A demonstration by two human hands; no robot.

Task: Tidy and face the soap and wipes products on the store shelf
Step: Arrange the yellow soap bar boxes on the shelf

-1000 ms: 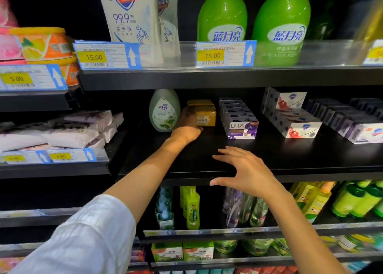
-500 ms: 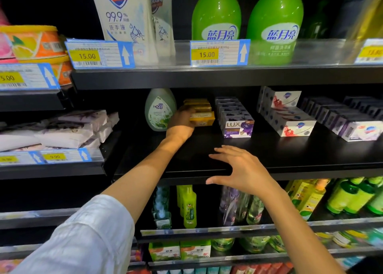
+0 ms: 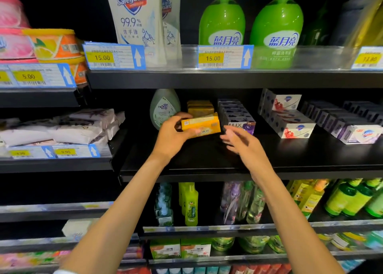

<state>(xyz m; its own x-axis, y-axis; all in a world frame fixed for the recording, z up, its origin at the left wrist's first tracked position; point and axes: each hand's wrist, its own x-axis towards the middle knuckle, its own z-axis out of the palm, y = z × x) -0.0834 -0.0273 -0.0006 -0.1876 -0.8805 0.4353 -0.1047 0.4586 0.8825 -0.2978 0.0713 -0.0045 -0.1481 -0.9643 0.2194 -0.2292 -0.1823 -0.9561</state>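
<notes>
Head view, looking forward and down at a black store shelf point(image 3: 269, 155). Left hand point(image 3: 172, 138) grasps a yellow soap box point(image 3: 202, 125), thumb over its top edge and fingers beneath, holding it lifted just clear of the board and tilted, in front of the stack of matching yellow boxes point(image 3: 200, 108) behind it; the grip at one end leaves the printed long face exposed, presumably so it can be turned outward and set at the front of its row. Right hand point(image 3: 242, 143) is released, fingers spread and slightly blurred, hovering just beside the free end of the box without touching it, placed as if to take or steady that end. Immediately left of the held box stands a pale green pump bottle point(image 3: 163, 108); immediately right runs a row of purple soap boxes point(image 3: 238, 118), its front label partly hidden by the right hand. Further right lie white soap boxes point(image 3: 294, 128), several angled off the shelf line and likely awaiting straightening. On the neighbouring shelf to the left, wipes packs point(image 3: 68, 131) lie in a loose pile.
</notes>
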